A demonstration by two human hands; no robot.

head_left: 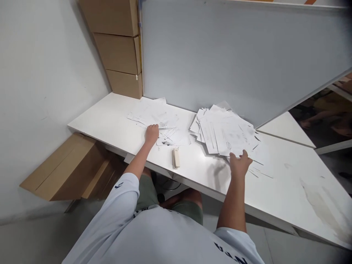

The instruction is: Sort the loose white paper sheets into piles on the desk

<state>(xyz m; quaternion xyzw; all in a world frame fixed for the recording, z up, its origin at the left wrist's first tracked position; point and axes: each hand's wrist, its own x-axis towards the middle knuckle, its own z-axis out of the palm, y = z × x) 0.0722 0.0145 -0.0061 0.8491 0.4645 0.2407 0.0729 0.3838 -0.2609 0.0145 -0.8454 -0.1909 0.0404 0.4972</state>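
Note:
My left hand (152,134) is closed at the near edge of a loose spread of white paper sheets (154,113), with the fingers curled over the paper's edge. My right hand (240,164) reaches the near edge of a thick, untidy paper pile (224,130). Its thumb and fingers are spread apart, with the fingertips at the paper. Handwriting and an oval mark show on the top sheet. A cream stapler (176,158) lies between my hands, close to the table's front edge. Smaller papers (174,137) with dark strokes lie just right of my left hand.
The white table (283,187) carries a brownish stain at right. Behind it stands a grey panel (236,55). Stacked cardboard boxes (123,55) rise at the back left, and an open cardboard box (66,165) stands below the left edge. Part of another person (327,117) shows far right.

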